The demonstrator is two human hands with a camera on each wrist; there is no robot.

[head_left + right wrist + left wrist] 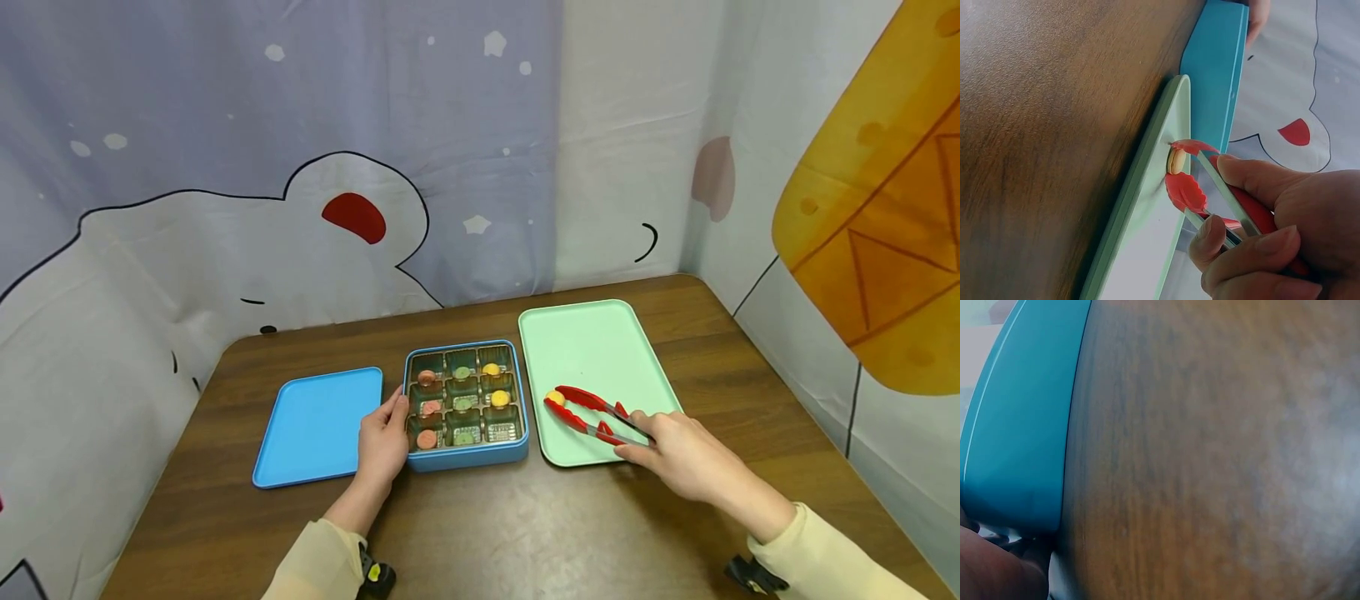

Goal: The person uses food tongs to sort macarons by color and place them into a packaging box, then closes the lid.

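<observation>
My right hand (686,454) grips a pair of red-tipped metal tongs (1235,203) over the light green tray (592,342). Between the tong tips is a small yellow macaron (1176,161); whether it touches the tray, I cannot tell. At the left side of a blue box (468,456) is my left hand (384,442), its thumb and fingers resting against the outer wall near the rim. A clear divided insert fills the box. Pink macarons (427,439) lie in its left column and green macarons (462,403) in the middle. Yellow macarons (499,398) sit in the right column's back and middle compartments.
A flat blue lid (318,429) lies on the wooden table (525,533) left of the box. The green tray stands close to the box's right side. A printed curtain (480,150) hangs behind the table and along its sides.
</observation>
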